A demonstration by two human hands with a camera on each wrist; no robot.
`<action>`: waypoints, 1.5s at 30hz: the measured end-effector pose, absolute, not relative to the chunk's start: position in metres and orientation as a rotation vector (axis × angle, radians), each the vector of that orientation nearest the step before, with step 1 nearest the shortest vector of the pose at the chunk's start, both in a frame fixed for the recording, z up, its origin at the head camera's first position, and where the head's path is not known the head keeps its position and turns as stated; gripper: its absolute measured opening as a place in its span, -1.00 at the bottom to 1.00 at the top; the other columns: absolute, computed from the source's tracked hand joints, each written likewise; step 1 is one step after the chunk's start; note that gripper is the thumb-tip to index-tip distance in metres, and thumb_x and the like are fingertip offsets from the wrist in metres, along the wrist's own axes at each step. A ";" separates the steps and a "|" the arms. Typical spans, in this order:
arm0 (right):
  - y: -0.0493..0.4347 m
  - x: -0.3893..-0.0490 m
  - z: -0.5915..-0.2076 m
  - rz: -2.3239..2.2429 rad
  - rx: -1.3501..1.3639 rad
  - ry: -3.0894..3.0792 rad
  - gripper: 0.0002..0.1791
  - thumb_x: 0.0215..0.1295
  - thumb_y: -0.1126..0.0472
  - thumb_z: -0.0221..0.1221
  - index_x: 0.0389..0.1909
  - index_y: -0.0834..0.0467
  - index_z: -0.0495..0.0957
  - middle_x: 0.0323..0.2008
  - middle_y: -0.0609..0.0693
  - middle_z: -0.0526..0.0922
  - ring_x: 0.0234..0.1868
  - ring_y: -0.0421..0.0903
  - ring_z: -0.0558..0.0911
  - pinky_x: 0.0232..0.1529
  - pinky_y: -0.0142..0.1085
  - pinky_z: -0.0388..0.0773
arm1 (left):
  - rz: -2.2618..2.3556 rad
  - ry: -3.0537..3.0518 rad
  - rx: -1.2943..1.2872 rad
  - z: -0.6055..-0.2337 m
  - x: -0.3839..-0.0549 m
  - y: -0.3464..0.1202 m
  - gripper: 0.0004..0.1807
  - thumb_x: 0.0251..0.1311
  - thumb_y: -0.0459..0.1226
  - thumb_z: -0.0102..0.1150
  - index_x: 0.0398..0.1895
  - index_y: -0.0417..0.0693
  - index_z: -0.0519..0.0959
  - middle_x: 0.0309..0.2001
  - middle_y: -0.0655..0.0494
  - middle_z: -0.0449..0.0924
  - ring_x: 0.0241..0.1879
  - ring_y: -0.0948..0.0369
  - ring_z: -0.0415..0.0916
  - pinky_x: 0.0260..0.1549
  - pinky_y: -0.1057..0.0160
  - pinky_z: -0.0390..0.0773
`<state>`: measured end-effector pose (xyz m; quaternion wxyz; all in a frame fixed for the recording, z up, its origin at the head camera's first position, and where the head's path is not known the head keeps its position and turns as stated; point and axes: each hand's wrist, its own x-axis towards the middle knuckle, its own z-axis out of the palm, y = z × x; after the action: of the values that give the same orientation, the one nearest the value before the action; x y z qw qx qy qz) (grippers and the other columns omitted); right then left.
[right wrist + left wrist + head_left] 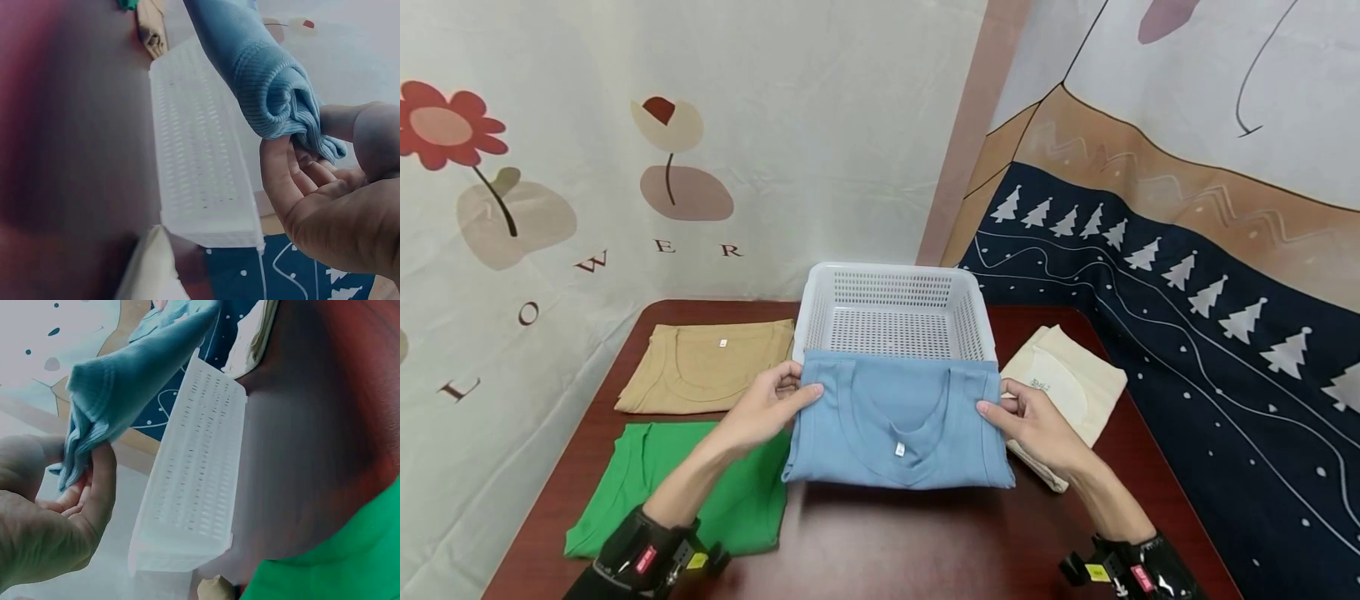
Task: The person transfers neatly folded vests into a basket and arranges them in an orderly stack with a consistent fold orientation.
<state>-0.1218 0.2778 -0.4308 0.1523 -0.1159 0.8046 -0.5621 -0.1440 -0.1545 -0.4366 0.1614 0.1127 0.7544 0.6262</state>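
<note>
A folded light blue shirt [898, 421] with a round neckline and a small white tag is held up in front of a white plastic basket [891, 273]. My left hand [769, 404] pinches its left edge between thumb and fingers. At the opposite edge my right hand [1037, 423] grips it the same way. Both wrist views show the shirt's folded layers between thumb and fingers, raised above the basket's near wall [194, 456]. In the head view the shirt covers the front of the basket, whose slotted floor shows behind it.
On the dark red table [880, 550], a folded tan shirt [737, 375] and a folded green shirt [715, 508] lie left of the basket. A folded cream cloth item [1093, 379] lies at the right. Printed curtains [827, 150] hang behind the table.
</note>
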 end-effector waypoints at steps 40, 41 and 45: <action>0.260 -0.239 -0.378 -1.735 -0.023 2.416 -0.53 0.77 0.02 0.18 0.23 0.40 0.59 -0.37 -0.25 0.79 -0.32 -0.31 0.80 -0.21 -0.38 0.83 | 1.916 2.405 0.154 -0.399 -0.263 -0.129 -0.52 0.70 -0.18 0.22 0.41 -0.38 0.56 -0.03 0.03 0.66 -0.13 0.30 0.59 -0.12 0.45 0.63; 0.260 -0.242 -0.378 -1.736 -0.011 2.412 -0.54 0.77 0.02 0.18 0.23 0.39 0.59 -0.36 -0.24 0.78 -0.33 -0.31 0.79 -0.21 -0.39 0.83 | 1.913 2.398 0.147 -0.399 -0.266 -0.128 -0.51 0.70 -0.18 0.22 0.42 -0.39 0.56 -0.03 0.04 0.67 -0.12 0.30 0.59 -0.11 0.45 0.62; 0.259 -0.255 -0.377 -1.725 0.023 2.390 -0.54 0.77 0.02 0.18 0.22 0.39 0.60 -0.29 -0.19 0.72 -0.30 -0.31 0.75 -0.18 -0.39 0.81 | 1.892 2.346 0.098 -0.398 -0.279 -0.126 -0.46 0.71 -0.16 0.20 0.50 -0.38 0.51 0.00 0.04 0.67 -0.08 0.30 0.59 -0.09 0.46 0.62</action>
<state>-0.2549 0.2591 -0.3770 0.0969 0.0077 0.8071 -0.5824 -0.2785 -0.1264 -0.3985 0.0629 0.0326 0.7765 0.6261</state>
